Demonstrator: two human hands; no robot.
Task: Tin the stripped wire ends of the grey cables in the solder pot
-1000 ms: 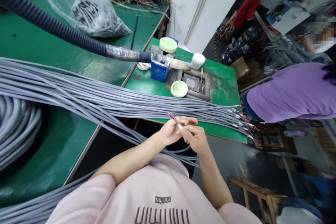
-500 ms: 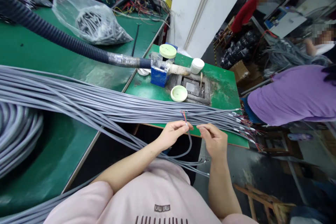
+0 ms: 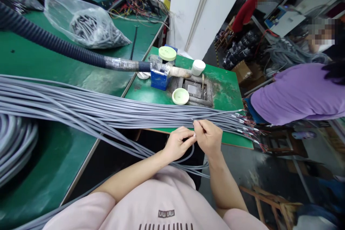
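Left hand (image 3: 176, 144) and right hand (image 3: 207, 137) sit close together, curled and meeting at the tips, pinching a single grey cable (image 3: 192, 152) whose end is too small to make out (it loops down below the hands). Just behind them lies a long bundle of grey cables (image 3: 107, 109), its stripped ends with coloured wires (image 3: 249, 124) fanned out to the right across the green bench (image 3: 228, 93). Farther off are a blue box (image 3: 159, 80), a corrugated hose (image 3: 54, 41) and a co-worker in a purple shirt (image 3: 293, 95).
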